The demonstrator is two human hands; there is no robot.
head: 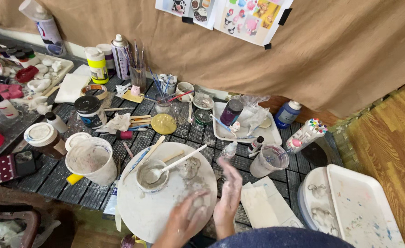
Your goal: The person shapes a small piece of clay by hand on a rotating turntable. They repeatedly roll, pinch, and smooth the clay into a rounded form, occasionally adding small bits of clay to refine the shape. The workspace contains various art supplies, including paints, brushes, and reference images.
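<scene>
Disc [138, 209]: round, white, near centre, clay-smeared.
Bucket [92, 160]: left of disc.
Bowl [152, 177]: on disc, spoon [181, 160] inside.
Left hand [184, 220]: open, flat on disc's near right.
Right hand [228, 197]: open, empty, blurred, at disc's right edge.

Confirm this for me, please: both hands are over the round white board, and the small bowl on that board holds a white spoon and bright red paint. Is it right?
Not quite. In the head view, the small bowl on the round white board holds the white spoon in pale grey, clay-like slip, not bright red paint. The left hand and right hand are indeed over the board's near edge.
</scene>
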